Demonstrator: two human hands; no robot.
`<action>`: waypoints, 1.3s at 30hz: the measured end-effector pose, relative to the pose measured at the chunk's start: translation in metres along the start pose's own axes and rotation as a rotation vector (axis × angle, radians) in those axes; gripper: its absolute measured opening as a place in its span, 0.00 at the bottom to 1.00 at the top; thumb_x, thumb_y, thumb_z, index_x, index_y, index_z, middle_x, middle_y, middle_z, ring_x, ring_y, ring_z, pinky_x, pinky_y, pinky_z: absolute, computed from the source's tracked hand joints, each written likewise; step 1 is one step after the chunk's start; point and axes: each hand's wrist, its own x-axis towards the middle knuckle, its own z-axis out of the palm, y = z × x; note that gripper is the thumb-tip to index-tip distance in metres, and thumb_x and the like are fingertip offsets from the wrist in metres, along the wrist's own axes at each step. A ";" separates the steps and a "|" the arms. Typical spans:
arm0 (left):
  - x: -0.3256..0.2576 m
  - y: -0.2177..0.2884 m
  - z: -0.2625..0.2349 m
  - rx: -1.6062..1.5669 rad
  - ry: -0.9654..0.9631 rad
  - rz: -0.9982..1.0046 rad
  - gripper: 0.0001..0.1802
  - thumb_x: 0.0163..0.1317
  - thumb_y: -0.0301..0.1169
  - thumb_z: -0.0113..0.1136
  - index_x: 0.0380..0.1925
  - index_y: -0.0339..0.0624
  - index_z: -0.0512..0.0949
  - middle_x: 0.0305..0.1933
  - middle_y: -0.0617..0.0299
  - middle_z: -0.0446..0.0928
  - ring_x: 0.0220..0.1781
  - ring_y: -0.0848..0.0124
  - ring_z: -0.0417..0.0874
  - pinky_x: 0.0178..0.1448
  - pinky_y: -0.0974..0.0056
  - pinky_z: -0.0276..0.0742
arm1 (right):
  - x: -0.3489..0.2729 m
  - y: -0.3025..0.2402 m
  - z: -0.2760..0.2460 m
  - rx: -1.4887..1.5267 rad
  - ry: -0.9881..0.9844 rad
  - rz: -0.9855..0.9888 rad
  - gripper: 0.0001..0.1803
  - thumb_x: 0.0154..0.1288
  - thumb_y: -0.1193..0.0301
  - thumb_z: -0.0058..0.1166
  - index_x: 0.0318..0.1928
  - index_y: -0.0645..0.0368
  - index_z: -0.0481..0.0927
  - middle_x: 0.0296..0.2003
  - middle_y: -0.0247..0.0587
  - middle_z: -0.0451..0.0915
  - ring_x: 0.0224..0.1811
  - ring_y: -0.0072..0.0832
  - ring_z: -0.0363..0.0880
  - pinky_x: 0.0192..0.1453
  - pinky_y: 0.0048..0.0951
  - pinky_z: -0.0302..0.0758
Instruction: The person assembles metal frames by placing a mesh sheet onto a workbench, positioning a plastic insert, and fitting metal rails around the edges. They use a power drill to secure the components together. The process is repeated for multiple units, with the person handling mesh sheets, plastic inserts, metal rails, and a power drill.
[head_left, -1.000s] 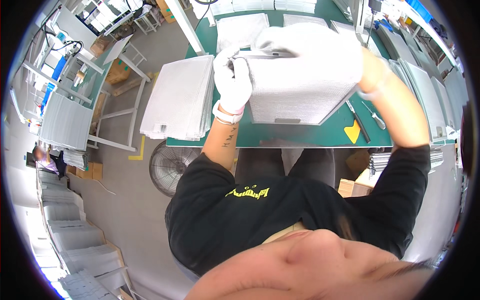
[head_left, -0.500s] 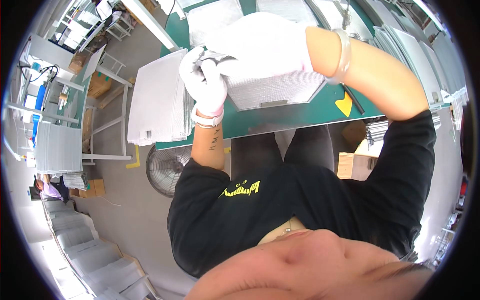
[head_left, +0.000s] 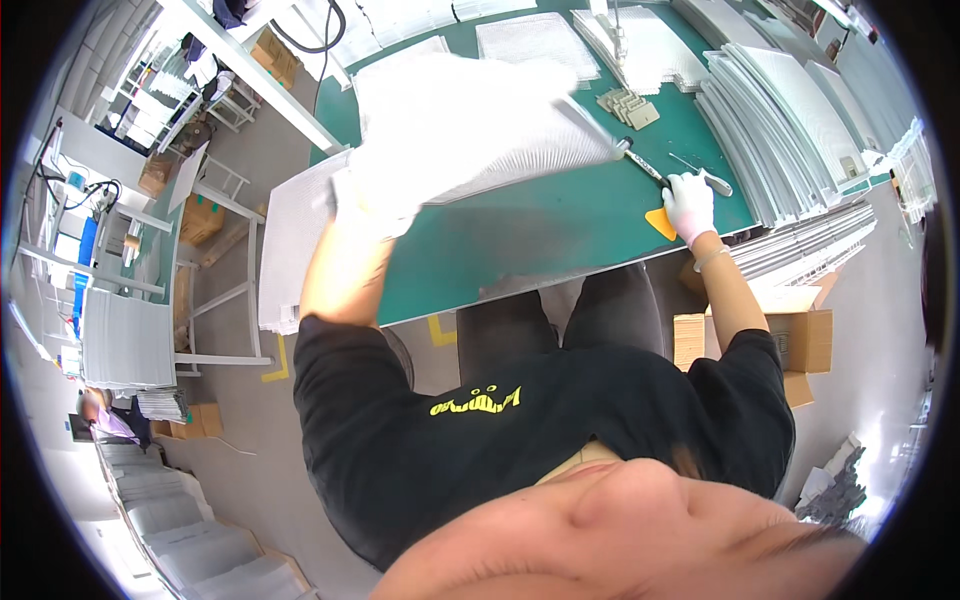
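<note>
My left hand (head_left: 385, 190), in a white glove, lies over a silvery mesh panel (head_left: 545, 150) on the green table (head_left: 480, 245). Glare washes out its fingers, so their grip on the panel is hidden. The panel sits at a slant, its right corner towards the table's middle. At the right, my gloved right hand (head_left: 689, 207) is closed on a black-and-white marker pen (head_left: 645, 165) that points up and left. Beside that hand are a yellow triangular piece (head_left: 660, 224) and a pale-handled tool (head_left: 716, 183).
A stack of mesh panels (head_left: 290, 240) overhangs the table's left end. Many framed panels (head_left: 765, 140) stand along the right. Small beige plates (head_left: 630, 108) lie beyond the marker. An open cardboard box (head_left: 805, 340) and a floor fan (head_left: 398, 355) are below.
My right hand has left the panel and come down to the marker at the right. My left hand has moved slightly up and left, and the panel now lies at more of a slant.
</note>
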 end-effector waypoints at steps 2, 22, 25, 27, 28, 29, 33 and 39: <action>0.023 0.009 0.036 0.226 -0.074 0.274 0.19 0.69 0.35 0.59 0.57 0.41 0.80 0.46 0.58 0.84 0.45 0.67 0.85 0.48 0.64 0.80 | 0.007 -0.001 0.007 -0.036 -0.022 -0.004 0.14 0.69 0.63 0.55 0.49 0.57 0.79 0.40 0.48 0.82 0.43 0.49 0.81 0.47 0.47 0.78; 0.015 0.003 0.135 0.402 -0.158 0.037 0.04 0.62 0.35 0.58 0.28 0.53 0.77 0.21 0.65 0.70 0.27 0.67 0.76 0.34 0.60 0.70 | -0.076 -0.181 -0.068 2.302 0.472 0.409 0.14 0.82 0.63 0.34 0.52 0.59 0.69 0.27 0.33 0.69 0.19 0.21 0.65 0.24 0.23 0.66; 0.014 0.002 0.136 0.416 -0.138 0.025 0.05 0.62 0.34 0.57 0.27 0.53 0.77 0.21 0.66 0.70 0.27 0.67 0.76 0.34 0.60 0.70 | -0.084 -0.186 -0.072 2.073 -0.106 0.347 0.15 0.82 0.63 0.32 0.54 0.59 0.69 0.26 0.33 0.70 0.19 0.20 0.66 0.24 0.22 0.66; 0.014 0.003 0.135 0.441 -0.173 0.003 0.05 0.62 0.35 0.59 0.28 0.52 0.77 0.22 0.66 0.71 0.28 0.67 0.77 0.35 0.60 0.70 | -0.084 -0.178 -0.075 2.002 0.020 0.355 0.17 0.82 0.62 0.31 0.55 0.59 0.69 0.26 0.33 0.71 0.19 0.20 0.66 0.24 0.22 0.67; 0.016 0.006 0.135 0.454 -0.206 -0.018 0.05 0.61 0.37 0.61 0.29 0.52 0.78 0.23 0.66 0.72 0.29 0.66 0.77 0.37 0.59 0.71 | -0.081 -0.171 -0.077 2.012 0.106 0.393 0.17 0.83 0.61 0.32 0.55 0.59 0.69 0.26 0.33 0.71 0.19 0.20 0.67 0.24 0.22 0.67; 0.017 0.008 0.135 0.467 -0.241 -0.039 0.06 0.60 0.38 0.63 0.30 0.52 0.78 0.23 0.65 0.72 0.30 0.66 0.77 0.39 0.58 0.72 | -0.076 -0.161 -0.082 2.021 0.193 0.431 0.17 0.83 0.60 0.32 0.54 0.59 0.69 0.26 0.33 0.71 0.19 0.20 0.67 0.24 0.22 0.67; 0.012 0.010 0.151 0.251 0.241 -0.071 0.15 0.50 0.45 0.73 0.30 0.50 0.81 0.26 0.64 0.74 0.34 0.62 0.77 0.49 0.52 0.72 | -0.045 -0.087 -0.131 1.505 0.064 0.214 0.23 0.81 0.59 0.37 0.65 0.61 0.71 0.28 0.28 0.73 0.24 0.14 0.67 0.29 0.18 0.68; 0.016 0.020 0.176 0.294 0.427 -0.265 0.16 0.44 0.45 0.75 0.24 0.51 0.80 0.25 0.64 0.73 0.32 0.60 0.74 0.46 0.52 0.69 | -0.014 -0.047 -0.233 0.991 0.312 -0.118 0.31 0.78 0.67 0.37 0.78 0.60 0.56 0.28 0.29 0.73 0.22 0.13 0.63 0.28 0.18 0.66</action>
